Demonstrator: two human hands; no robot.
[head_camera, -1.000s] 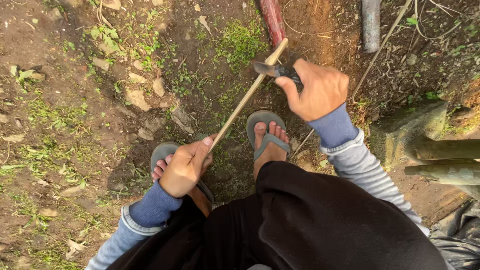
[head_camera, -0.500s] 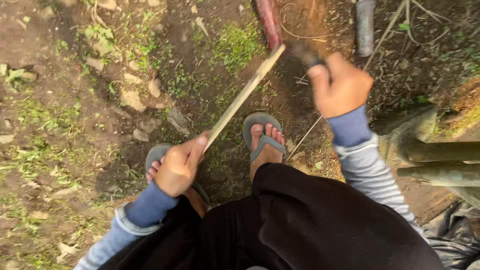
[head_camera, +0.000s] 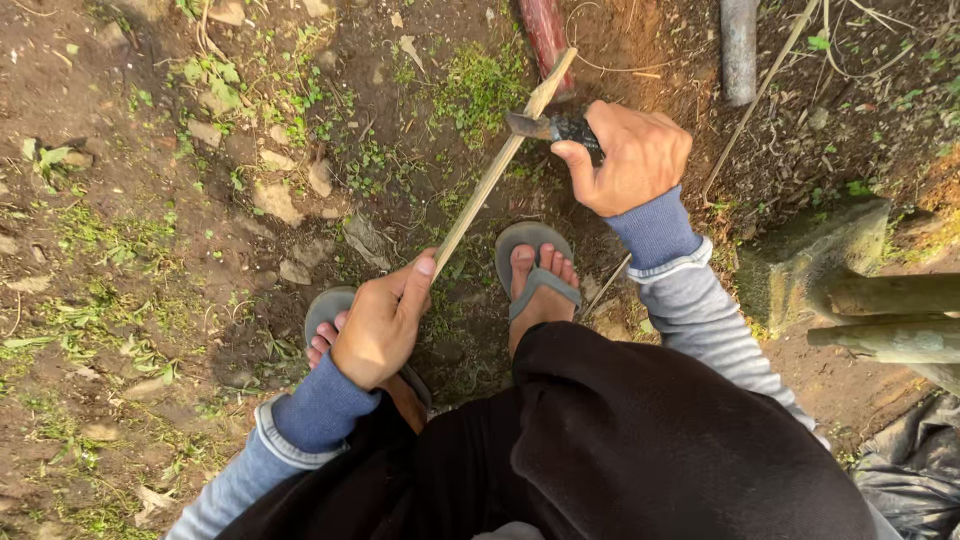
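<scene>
My left hand (head_camera: 382, 320) grips the near end of a thin pale bamboo stick (head_camera: 495, 165) that slants up and away to the right. Near the stick's far end, my right hand (head_camera: 628, 155) is closed on the dark handle of a small knife (head_camera: 535, 126), whose blade rests against the stick. Both arms wear grey sleeves with blue cuffs. I squat over bare soil, my feet in grey flip-flops (head_camera: 535, 265) below the stick.
A reddish-brown pole (head_camera: 545, 35) and a grey pipe (head_camera: 738, 45) lie on the ground at the top. Cut bamboo poles (head_camera: 885, 310) stick in from the right edge. A dark plastic sheet (head_camera: 915, 470) is at the bottom right. Stones, weeds and roots scatter over the dirt.
My right hand swung the knife up and off to the right, then came back, setting the blade against the stick near its far end. My left hand has kept its hold.
</scene>
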